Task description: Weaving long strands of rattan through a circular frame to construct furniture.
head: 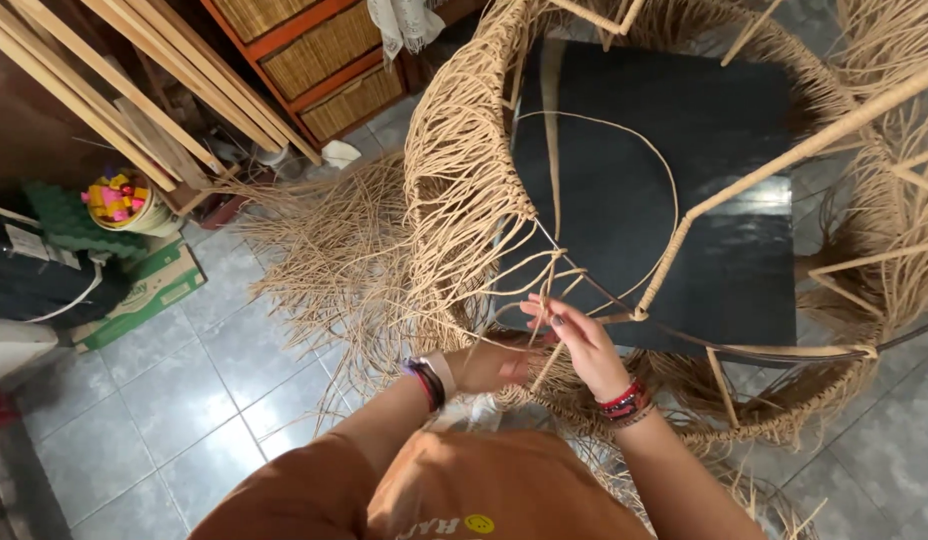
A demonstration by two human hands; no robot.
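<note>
Hands are working at the near rim of a woven frame (464, 180) standing on the tiled floor (184, 390). Right hand (574, 335) is pinching a tan strand (550, 285) between thumb and fingers. Left hand (494, 365) is curling around strands just beside it, its grip partly hidden. Black mat (684, 150) is lying inside the frame.

Orange shirt; left wristwatch (431, 378); right red bracelets (624, 402)

Both hands (544, 345) on woven frame (464, 190)
</note>
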